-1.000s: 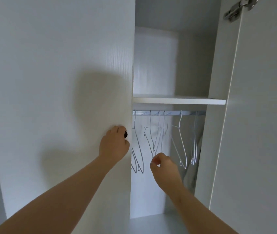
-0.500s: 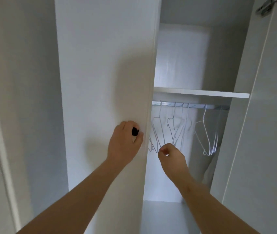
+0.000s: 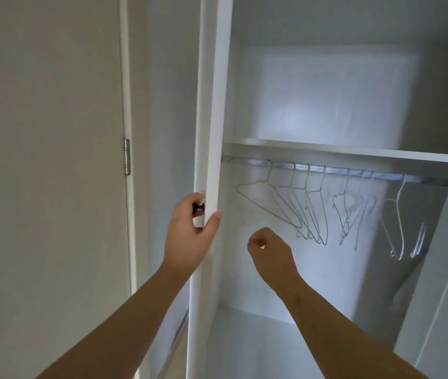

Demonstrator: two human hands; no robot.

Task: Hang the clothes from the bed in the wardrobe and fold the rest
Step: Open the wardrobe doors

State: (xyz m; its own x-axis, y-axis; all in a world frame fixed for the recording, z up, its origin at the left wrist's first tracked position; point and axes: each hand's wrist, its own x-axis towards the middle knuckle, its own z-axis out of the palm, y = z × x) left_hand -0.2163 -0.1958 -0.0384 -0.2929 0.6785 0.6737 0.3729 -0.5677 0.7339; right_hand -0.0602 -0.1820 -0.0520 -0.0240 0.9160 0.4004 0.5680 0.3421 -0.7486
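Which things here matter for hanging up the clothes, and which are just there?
For the job: wardrobe door, held by the left hand at its black knob; rail; wire hangers; right hand, empty.
Just there: shelf above the rail; hinge on the left.

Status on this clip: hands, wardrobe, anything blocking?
Left hand grips the wardrobe door at its knob. Right hand curled, empty, short of the hangers. Hangers bare on the rail, no clothes. Opening unobstructed.
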